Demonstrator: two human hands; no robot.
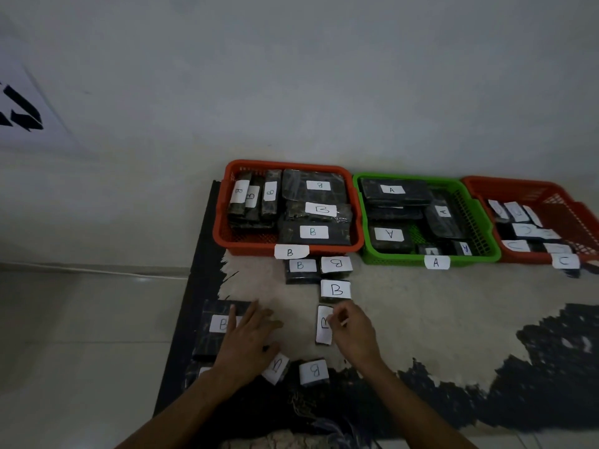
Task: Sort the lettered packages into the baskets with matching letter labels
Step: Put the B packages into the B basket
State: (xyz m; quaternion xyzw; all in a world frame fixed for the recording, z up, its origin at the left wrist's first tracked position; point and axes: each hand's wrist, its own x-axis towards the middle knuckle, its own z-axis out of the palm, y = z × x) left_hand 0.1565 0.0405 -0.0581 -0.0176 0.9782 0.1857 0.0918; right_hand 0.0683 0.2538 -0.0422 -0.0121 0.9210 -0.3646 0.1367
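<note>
Mostly sorted: B basket (223, 236), A basket (366, 251) and C basket (505, 254) hold packages. Several B packages remain on the rug (421, 319). Right hand (351, 332) pinches a small B package (324, 325); left hand (249, 338) rests spread-fingered on a large B package (215, 328).

Likely a home room, work done at floor level. Pale tiled floor (81, 335) meets a plain white wall (291, 76); a cream-and-black patterned rug (421, 319) carries plastic baskets (223, 234) set against the far wall.
</note>
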